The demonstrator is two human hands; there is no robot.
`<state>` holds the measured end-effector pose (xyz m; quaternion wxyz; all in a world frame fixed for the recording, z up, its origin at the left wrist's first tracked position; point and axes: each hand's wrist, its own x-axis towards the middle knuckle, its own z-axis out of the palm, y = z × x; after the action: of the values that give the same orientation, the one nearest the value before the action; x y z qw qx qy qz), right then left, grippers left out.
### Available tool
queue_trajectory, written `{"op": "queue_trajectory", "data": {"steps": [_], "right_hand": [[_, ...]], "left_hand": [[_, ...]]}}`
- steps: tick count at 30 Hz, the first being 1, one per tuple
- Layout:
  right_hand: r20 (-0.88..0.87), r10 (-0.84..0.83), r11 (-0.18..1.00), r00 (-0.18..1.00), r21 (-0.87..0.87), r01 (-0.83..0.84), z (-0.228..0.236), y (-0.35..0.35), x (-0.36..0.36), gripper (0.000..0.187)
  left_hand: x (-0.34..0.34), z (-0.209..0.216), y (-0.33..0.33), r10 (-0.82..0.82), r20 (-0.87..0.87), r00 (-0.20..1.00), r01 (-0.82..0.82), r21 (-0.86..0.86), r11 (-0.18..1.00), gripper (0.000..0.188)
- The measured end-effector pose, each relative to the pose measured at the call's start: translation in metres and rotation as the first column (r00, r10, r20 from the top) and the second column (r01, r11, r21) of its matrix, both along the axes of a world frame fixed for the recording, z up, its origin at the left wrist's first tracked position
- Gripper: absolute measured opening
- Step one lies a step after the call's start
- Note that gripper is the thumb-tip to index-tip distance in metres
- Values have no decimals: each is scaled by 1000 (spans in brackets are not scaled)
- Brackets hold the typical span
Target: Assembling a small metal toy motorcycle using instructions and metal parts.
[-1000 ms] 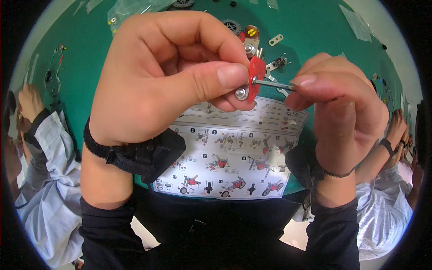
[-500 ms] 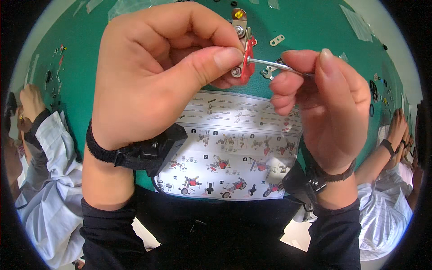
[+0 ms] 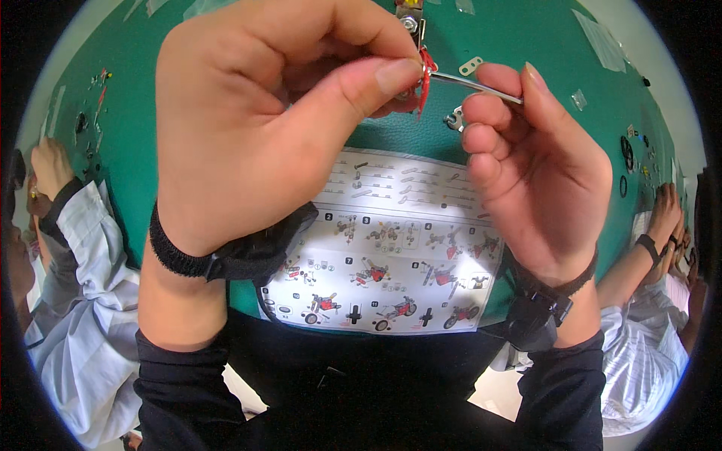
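Above the table, my left hand (image 3: 256, 128) pinches a small model assembly between thumb and bent fingers. Its red part (image 3: 423, 98) shows edge-on past the thumb tip. A metal bracket with a nut (image 3: 408, 24) sticks up beyond it, cut off by the upper edge of the picture. My right hand (image 3: 545, 169) grips the outer end of a thin shiny hex key (image 3: 477, 86) between thumb and index finger, its other fingers curled loosely. The key's far tip meets the red part; the exact seat is too small to make out.
A printed instruction sheet (image 3: 391, 203) lies beneath my hands. Partly behind my right fingers are a small flat spanner (image 3: 454, 119) and a perforated metal strip (image 3: 471, 66). Black rings (image 3: 626, 152) lie at right, loose parts (image 3: 94, 139) at left. Other people sit on both sides.
Both hands have shifted upward in the picture, carrying the assembly up and slightly right. My right hand has turned, showing more palm, and still grips the hex key against the red part.
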<state>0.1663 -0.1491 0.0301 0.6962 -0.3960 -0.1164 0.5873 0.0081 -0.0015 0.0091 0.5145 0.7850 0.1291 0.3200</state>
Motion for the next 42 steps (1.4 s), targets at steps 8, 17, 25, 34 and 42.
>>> {"op": "queue_trajectory", "data": {"steps": [8, 17, 25, 34, 42], "right_hand": [[380, -153, 972, 912, 225, 69, -18, 3, -4, 34], [743, -190, 972, 642, 236, 15, -20, 2, -8, 32], [799, -409, 912, 442, 370, 175, -28, -6, 2, 29], [992, 89, 938, -85, -55, 342, -13, 1, 9, 27], [942, 50, 997, 331, -30, -64, -12, 6, 1, 20]], "left_hand": [[3, 3, -5, -92, 202, 975, 168, -401, 900, 27], [10, 2, -3, -4, 197, 980, 72, -338, 938, 36], [12, -4, 3, 9, 198, 980, 57, -325, 944, 32], [13, -3, 5, -179, 184, 967, 246, -468, 849, 32], [12, -7, 5, -135, 199, 971, 200, -360, 911, 24]]}}
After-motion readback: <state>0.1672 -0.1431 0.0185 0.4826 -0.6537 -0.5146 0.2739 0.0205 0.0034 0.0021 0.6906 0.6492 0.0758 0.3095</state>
